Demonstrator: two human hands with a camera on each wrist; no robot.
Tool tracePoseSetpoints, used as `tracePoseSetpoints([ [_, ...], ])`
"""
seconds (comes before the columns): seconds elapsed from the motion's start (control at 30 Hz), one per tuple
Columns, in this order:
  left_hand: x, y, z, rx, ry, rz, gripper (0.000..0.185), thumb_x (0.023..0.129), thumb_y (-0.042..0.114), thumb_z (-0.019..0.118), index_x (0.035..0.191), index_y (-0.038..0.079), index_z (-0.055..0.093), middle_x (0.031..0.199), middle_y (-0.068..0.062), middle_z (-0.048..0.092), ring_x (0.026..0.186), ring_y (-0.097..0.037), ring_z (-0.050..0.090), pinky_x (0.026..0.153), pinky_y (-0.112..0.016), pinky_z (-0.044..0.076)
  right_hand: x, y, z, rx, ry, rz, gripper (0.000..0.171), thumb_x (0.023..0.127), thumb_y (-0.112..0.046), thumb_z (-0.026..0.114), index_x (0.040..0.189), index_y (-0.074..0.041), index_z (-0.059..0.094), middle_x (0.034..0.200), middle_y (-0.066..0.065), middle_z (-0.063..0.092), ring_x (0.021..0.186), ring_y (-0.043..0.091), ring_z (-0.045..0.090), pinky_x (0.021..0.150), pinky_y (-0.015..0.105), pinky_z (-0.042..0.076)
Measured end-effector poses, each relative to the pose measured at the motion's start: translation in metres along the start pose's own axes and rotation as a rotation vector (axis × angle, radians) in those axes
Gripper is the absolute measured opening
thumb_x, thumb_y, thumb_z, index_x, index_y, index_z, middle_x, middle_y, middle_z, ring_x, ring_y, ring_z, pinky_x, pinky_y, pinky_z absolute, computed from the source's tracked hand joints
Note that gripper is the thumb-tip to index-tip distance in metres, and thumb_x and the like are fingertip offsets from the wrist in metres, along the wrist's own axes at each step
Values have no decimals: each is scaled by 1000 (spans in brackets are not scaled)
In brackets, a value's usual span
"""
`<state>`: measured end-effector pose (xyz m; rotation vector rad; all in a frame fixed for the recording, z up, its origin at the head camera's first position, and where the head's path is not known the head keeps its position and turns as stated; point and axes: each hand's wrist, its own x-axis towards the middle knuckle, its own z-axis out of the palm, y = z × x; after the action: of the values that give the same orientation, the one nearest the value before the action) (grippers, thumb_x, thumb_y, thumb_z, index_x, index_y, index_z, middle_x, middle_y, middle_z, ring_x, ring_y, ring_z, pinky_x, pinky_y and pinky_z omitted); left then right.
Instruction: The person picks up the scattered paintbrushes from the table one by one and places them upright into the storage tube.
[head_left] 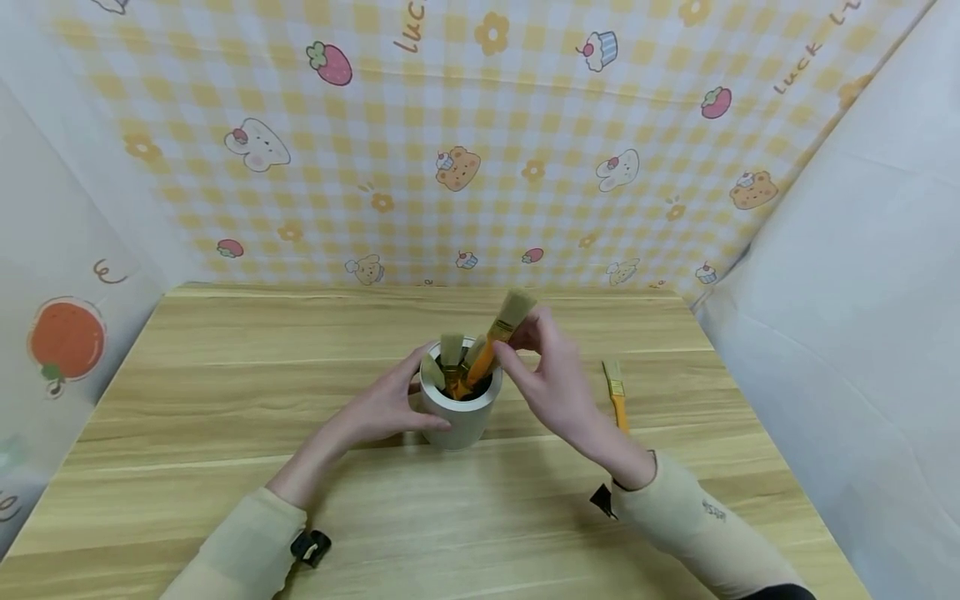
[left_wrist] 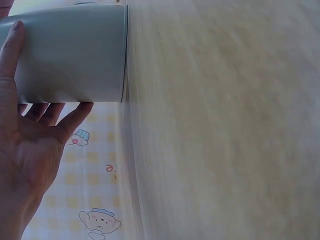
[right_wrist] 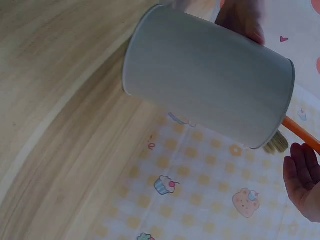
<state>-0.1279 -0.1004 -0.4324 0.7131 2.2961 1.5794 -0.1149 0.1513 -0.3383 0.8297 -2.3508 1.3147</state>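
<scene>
A grey cylindrical cup [head_left: 460,408] stands in the middle of the wooden table [head_left: 225,400] and holds several orange-handled paintbrushes, bristles up. My left hand [head_left: 390,404] wraps round the cup's left side; in the left wrist view its fingers [left_wrist: 30,95] lie along the cup [left_wrist: 70,52]. My right hand [head_left: 543,367] pinches a paintbrush [head_left: 498,337] near its ferrule, the handle slanting down into the cup. The right wrist view shows the cup [right_wrist: 210,75], an orange handle [right_wrist: 300,132] past its rim and part of my right hand [right_wrist: 302,177].
Another orange-handled paintbrush [head_left: 617,393] lies flat on the table to the right of my right hand. A yellow checked cloth with cartoon prints [head_left: 480,142] hangs behind the table, and white sheets close off both sides.
</scene>
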Motion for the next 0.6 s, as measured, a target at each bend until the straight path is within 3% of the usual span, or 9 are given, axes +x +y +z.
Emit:
tracePoseSetpoints([
  [0.37,1,-2,1,17,6,-5,111,77,30,93,161,39,21,159,-2,43,147,-32,45,119,-67,39,-6,8,7,-143,-1,-29,22,95,-9,74,115,-8,63,110,5,70,109,21,63,98,44,56],
  [0.6,0,-1,1,17,12,-27,112,76,30,93,162,39,21,161,-2,41,149,-34,43,119,-67,38,-9,15,8,-196,-14,-65,27,92,-8,76,116,-11,65,120,4,67,114,20,60,98,41,54],
])
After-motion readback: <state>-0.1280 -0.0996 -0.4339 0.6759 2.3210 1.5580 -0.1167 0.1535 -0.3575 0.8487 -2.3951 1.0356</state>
